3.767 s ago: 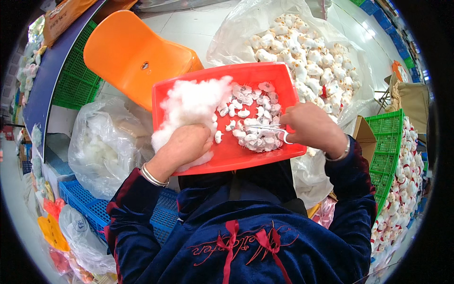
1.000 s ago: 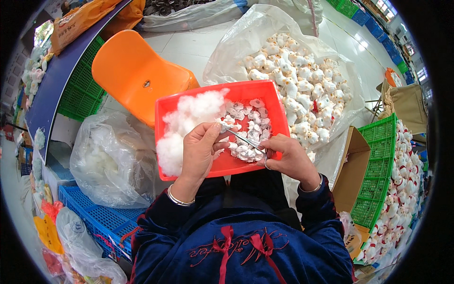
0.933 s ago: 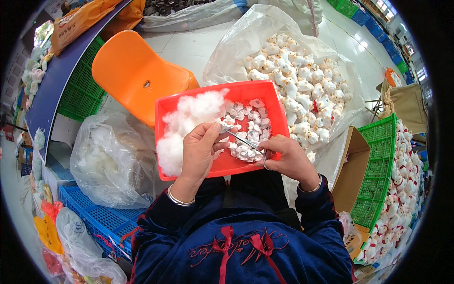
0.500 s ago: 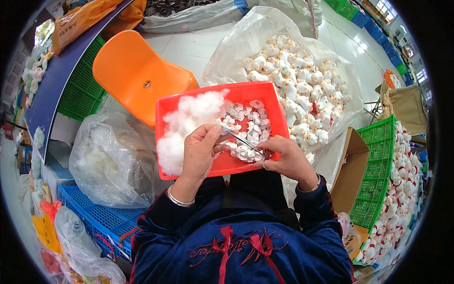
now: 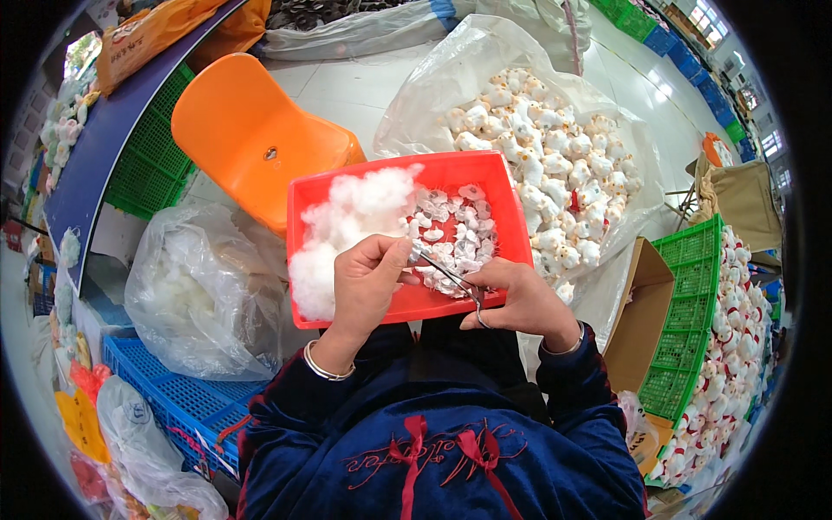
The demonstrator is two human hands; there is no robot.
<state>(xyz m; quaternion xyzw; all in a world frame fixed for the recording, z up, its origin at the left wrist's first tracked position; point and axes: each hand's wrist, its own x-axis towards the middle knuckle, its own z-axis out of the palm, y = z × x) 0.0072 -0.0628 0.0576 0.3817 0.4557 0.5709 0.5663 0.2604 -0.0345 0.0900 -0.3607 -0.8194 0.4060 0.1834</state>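
In the head view, the left hand [image 5: 368,276] is pinching a small white piece [image 5: 415,252] above the red tray [image 5: 513,227]; the right hand [image 5: 527,299] is gripping a scissor-handled metal tool [image 5: 451,276]. Seemingly, its tip is working the piece, calling next for a firm pinch and careful tip control.

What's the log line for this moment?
Left hand: pinching small pale piece | Right hand: holding scissor-handled metal tool, tip at piece | Red tray beneath: white stuffing left, white pieces right

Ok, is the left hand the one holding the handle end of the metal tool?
No, the right hand holds the handle end of the metal tool, while the left hand is at its tip.
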